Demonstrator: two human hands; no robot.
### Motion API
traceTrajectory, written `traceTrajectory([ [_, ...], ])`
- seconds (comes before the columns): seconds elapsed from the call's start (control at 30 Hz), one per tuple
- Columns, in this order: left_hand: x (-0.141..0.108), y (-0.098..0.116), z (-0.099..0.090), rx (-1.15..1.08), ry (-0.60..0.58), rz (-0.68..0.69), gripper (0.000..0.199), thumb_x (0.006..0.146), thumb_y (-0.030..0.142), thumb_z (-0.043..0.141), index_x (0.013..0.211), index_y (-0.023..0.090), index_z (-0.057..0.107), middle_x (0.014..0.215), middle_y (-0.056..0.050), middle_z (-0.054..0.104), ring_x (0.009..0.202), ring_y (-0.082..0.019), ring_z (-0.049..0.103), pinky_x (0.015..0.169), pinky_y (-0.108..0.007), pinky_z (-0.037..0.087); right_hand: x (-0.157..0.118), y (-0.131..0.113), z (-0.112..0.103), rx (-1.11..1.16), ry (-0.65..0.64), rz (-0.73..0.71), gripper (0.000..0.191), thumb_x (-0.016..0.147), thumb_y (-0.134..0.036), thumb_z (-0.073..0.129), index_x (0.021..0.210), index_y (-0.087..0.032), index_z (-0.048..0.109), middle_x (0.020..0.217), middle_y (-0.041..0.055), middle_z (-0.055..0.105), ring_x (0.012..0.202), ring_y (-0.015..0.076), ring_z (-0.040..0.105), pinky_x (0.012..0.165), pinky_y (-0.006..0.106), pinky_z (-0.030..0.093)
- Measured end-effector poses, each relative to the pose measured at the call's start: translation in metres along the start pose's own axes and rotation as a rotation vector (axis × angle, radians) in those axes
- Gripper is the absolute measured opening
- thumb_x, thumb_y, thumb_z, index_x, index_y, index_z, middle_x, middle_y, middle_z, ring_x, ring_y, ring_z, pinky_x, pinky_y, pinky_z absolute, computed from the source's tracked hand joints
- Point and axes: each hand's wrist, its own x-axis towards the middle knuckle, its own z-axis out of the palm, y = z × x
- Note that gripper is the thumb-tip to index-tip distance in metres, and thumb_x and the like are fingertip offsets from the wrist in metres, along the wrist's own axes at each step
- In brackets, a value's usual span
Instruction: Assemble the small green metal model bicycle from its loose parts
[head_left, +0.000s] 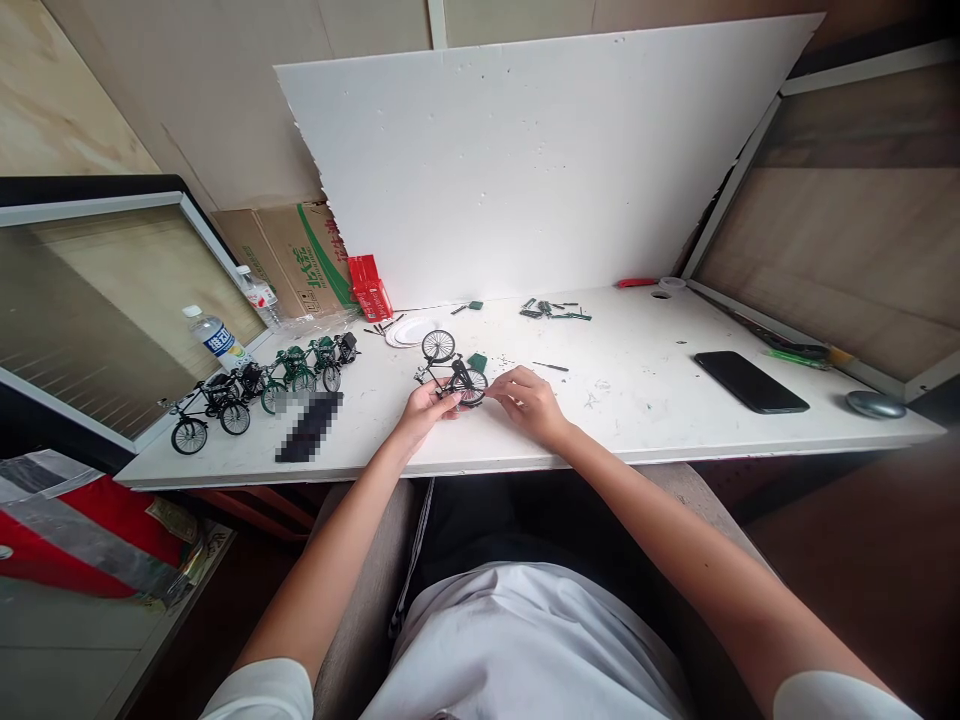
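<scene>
A small black model bicycle [466,383] is tilted above the white table near its front edge, one wheel pointing away from me. My left hand [426,412] grips its frame from the left, thumb on top. My right hand [527,400] is at the wheel on the right, fingertips pinched together beside the rim; whatever they hold is too small to make out. Just behind the bicycle lies a green piece [478,362], with tiny dark parts scattered to its right and a thin dark tool [550,366].
Several model bicycles [300,370] line the left side near a bottle [217,338]. Dark loose parts [555,311], a white plate [411,331] and a red box [369,287] lie further back. On the right are a phone [751,381] and a mouse [875,404].
</scene>
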Motion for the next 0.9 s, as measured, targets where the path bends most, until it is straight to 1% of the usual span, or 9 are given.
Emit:
traceTrajectory([
  [0.1, -0.0006, 0.0008, 0.0006, -0.006, -0.004, -0.002, 0.063, 0.072, 0.040, 0.096, 0.123, 0.015, 0.070, 0.116, -0.017, 0.082, 0.087, -0.025, 0.079, 0.081, -0.034, 0.055, -0.0001, 0.0007, 0.0008, 0.004, 0.016, -0.008, 0.026, 0.106, -0.015, 0.058, 0.107, -0.029, 0.080, 0.099, 0.0066, 0.078, 0.094, 0.0226, 0.073, 0.079, 0.039, 0.061],
  [0.17, -0.0006, 0.0008, 0.0007, -0.003, 0.005, -0.002, 0.062, 0.072, 0.040, 0.096, 0.122, 0.015, 0.069, 0.116, -0.017, 0.082, 0.086, -0.025, 0.080, 0.079, -0.034, 0.055, -0.0001, 0.0005, 0.0008, -0.003, 0.024, -0.021, 0.026, 0.106, -0.014, 0.058, 0.107, -0.029, 0.079, 0.099, 0.0066, 0.078, 0.093, 0.0222, 0.072, 0.078, 0.038, 0.061],
  [0.23, -0.0005, 0.0007, 0.0005, 0.007, 0.012, -0.003, 0.061, 0.072, 0.040, 0.096, 0.121, 0.015, 0.069, 0.115, -0.017, 0.082, 0.085, -0.025, 0.080, 0.075, -0.032, 0.053, 0.0000, 0.0000, 0.0003, -0.015, 0.021, -0.025, 0.026, 0.106, -0.014, 0.057, 0.106, -0.028, 0.079, 0.099, 0.0068, 0.078, 0.093, 0.0220, 0.072, 0.077, 0.038, 0.060],
  [0.37, -0.0004, 0.0006, -0.0002, 0.025, 0.004, 0.008, 0.059, 0.073, 0.041, 0.095, 0.118, 0.015, 0.066, 0.115, -0.017, 0.082, 0.083, -0.024, 0.081, 0.064, -0.027, 0.045, 0.0001, -0.0005, -0.0004, -0.039, 0.002, -0.009, 0.025, 0.106, -0.014, 0.058, 0.106, -0.028, 0.079, 0.099, 0.0068, 0.079, 0.093, 0.0220, 0.072, 0.077, 0.038, 0.060],
  [0.47, -0.0005, 0.0010, -0.0004, 0.037, 0.000, 0.015, 0.058, 0.073, 0.040, 0.094, 0.117, 0.015, 0.065, 0.113, -0.017, 0.082, 0.081, -0.024, 0.080, 0.060, -0.026, 0.041, 0.0000, -0.0001, 0.0003, -0.039, 0.019, -0.020, 0.023, 0.105, -0.014, 0.060, 0.106, -0.027, 0.079, 0.098, 0.0070, 0.078, 0.092, 0.0223, 0.072, 0.076, 0.038, 0.060],
  [0.67, -0.0009, 0.0026, 0.0014, 0.055, -0.003, 0.022, 0.058, 0.073, 0.040, 0.092, 0.115, 0.014, 0.063, 0.113, -0.017, 0.081, 0.078, -0.023, 0.080, 0.056, -0.025, 0.036, 0.0009, -0.0010, 0.0012, -0.011, 0.042, -0.045, 0.025, 0.104, -0.011, 0.059, 0.106, -0.027, 0.078, 0.097, 0.0069, 0.078, 0.092, 0.0230, 0.071, 0.074, 0.039, 0.060],
  [0.9, -0.0005, 0.0014, 0.0021, 0.040, -0.004, 0.026, 0.060, 0.072, 0.040, 0.093, 0.114, 0.015, 0.058, 0.111, -0.018, 0.081, 0.075, -0.023, 0.080, 0.055, -0.024, 0.035, 0.0025, -0.0028, 0.0004, 0.010, 0.032, -0.032, 0.021, 0.105, -0.015, 0.061, 0.106, -0.027, 0.078, 0.096, 0.0074, 0.077, 0.091, 0.0237, 0.071, 0.075, 0.040, 0.061],
])
